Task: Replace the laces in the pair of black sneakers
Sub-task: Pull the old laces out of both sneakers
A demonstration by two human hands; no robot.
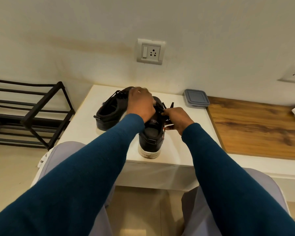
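Sneakers [107, 114], two on counter [186, 147]; my left hand [140, 104] covers near one [151, 138], grip unclear; right hand [177, 117] pinches its lace [167, 108].

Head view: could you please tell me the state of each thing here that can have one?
near sneaker: upright on the white table, lace loose
far sneaker: on the table, laces in
lace: ends loose, pinched
left hand: on the near sneaker's front, grip hidden
right hand: pinches the lace
container: lid on

the only lettering, a grey mark [154, 121] inside the near sneaker [149, 142], is too blurred to read.
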